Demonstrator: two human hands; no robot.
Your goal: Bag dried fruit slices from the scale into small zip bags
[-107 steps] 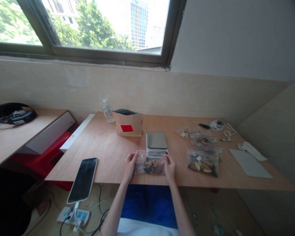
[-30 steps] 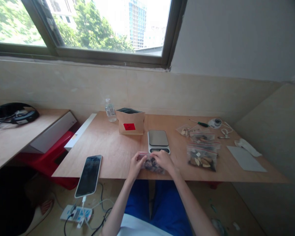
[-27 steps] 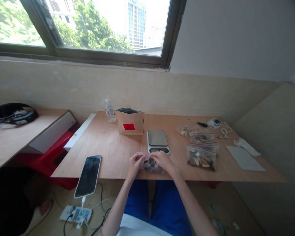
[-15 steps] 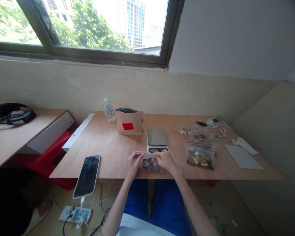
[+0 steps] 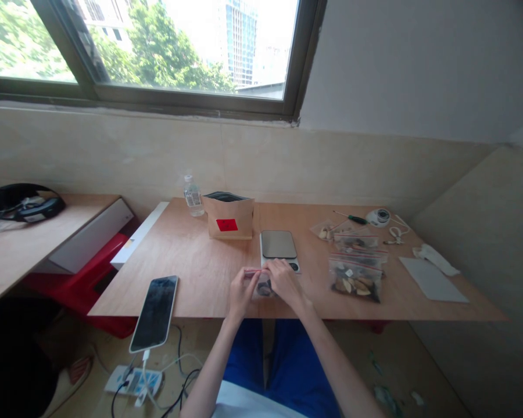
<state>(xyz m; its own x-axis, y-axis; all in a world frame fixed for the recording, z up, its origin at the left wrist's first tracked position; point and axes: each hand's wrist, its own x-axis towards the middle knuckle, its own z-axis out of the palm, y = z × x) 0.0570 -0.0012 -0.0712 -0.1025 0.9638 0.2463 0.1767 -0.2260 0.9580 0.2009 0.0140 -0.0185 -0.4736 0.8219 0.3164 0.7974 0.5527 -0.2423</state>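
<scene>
Table [image 5: 192,273] below window [image 5: 192,52] | bag [image 5: 265,287] at near edge, just before scale [image 5: 279,245] | left hand [image 5: 243,290] and right hand [image 5: 283,283] both pinch its red-edged top, close together | pouch [image 5: 229,217] upright, mouth open, left of scale | other bags [image 5: 356,283] on the right | phone [image 5: 154,313] at left front

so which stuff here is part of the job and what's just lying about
Likely part of the job:
held clear bag
digital scale, close by
similar filled bags
open brown pouch, possibly

Apparently just lying about:
charging phone
plastic bottle
screwdriver
white round device
paper sheet
</scene>
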